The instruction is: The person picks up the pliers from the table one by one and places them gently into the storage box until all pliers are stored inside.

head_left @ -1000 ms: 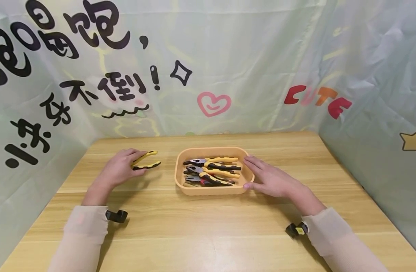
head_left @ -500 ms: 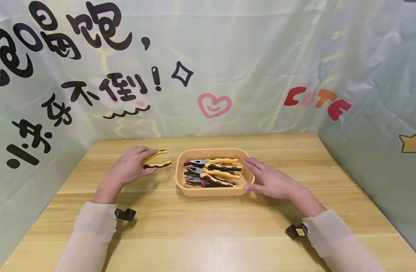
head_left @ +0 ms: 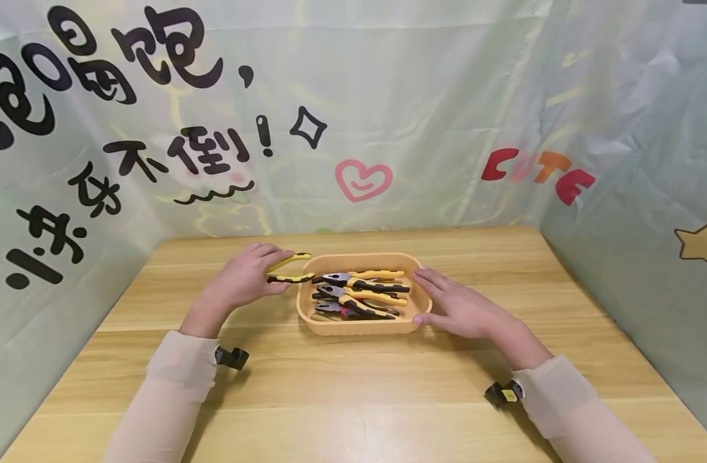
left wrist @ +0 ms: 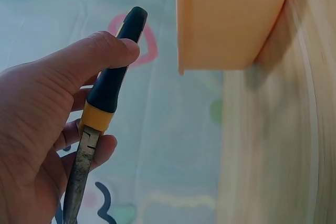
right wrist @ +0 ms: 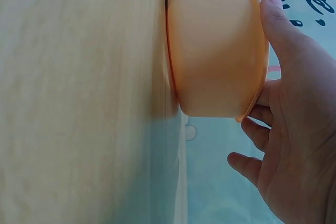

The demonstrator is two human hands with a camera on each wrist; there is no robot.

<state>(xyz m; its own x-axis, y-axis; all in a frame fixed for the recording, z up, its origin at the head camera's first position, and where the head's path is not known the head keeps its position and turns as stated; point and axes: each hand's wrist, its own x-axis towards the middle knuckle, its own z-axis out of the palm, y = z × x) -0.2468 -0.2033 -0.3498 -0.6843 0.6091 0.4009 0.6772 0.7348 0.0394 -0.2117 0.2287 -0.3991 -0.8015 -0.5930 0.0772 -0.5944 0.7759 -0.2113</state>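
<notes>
In the head view my left hand [head_left: 249, 276] holds a pair of pliers [head_left: 290, 279] with yellow and black handles, the handle ends pointing right at the left rim of an orange plastic basket [head_left: 359, 327]. The left wrist view shows the thumb pressed on the dark grip of these pliers [left wrist: 105, 90], with their metal part toward the palm side. Several other pliers [head_left: 382, 285] with yellow-black handles lie heaped inside the basket. My right hand [head_left: 466, 307] rests on the basket's right end, its fingers extended along the rim; the right wrist view shows thumb and fingertips touching it.
The basket stands on a wooden table [head_left: 330, 399]. Behind it hangs a pale fabric backdrop [head_left: 434, 96] with lettering and a heart, folding along both sides. A black wrist camera [head_left: 232, 358] sits at the left cuff, another camera [head_left: 504, 392] at the right.
My left hand has moved right with the pliers, from the table's left part to the basket's left rim. The right hand and the basket have stayed in place.
</notes>
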